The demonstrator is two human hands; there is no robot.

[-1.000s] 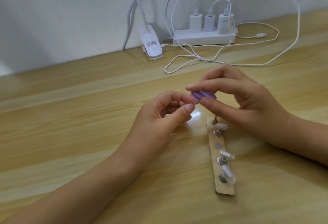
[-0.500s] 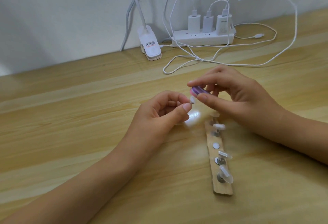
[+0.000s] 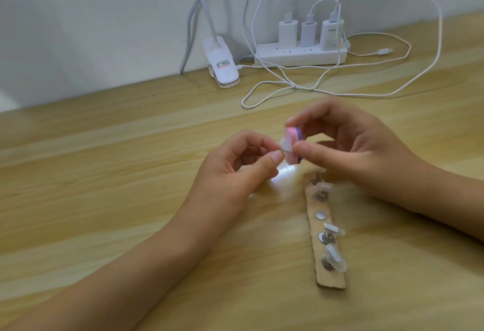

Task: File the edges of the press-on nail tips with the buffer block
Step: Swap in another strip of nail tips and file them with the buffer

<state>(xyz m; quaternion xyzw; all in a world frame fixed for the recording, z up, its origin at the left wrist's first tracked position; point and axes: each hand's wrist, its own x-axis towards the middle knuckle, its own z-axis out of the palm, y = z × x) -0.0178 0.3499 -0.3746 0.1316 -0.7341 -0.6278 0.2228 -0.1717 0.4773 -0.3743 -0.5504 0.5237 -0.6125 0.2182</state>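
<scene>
Head view, frame centre: I see left grip (image 3: pixel 235 168) pinching nail tip (image 3: pixel 286 144), right grip (image 3: pixel 361 147) pinching buffer block (image 3: pixel 294 136) against it, above surface (image 3: pixel 104 173).

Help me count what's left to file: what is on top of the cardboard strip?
Three clear tips on metal studs and one bare disc sit on the strip. The right hand covers its far end, so anything there is hidden.

Left hand (image 3: pixel 230 171), right hand (image 3: pixel 366 152), both bare, bare forearms (image 3: pixel 157 252), short plain fingernails (image 3: pixel 277 156) on the fingers (image 3: pixel 311 150)
</scene>
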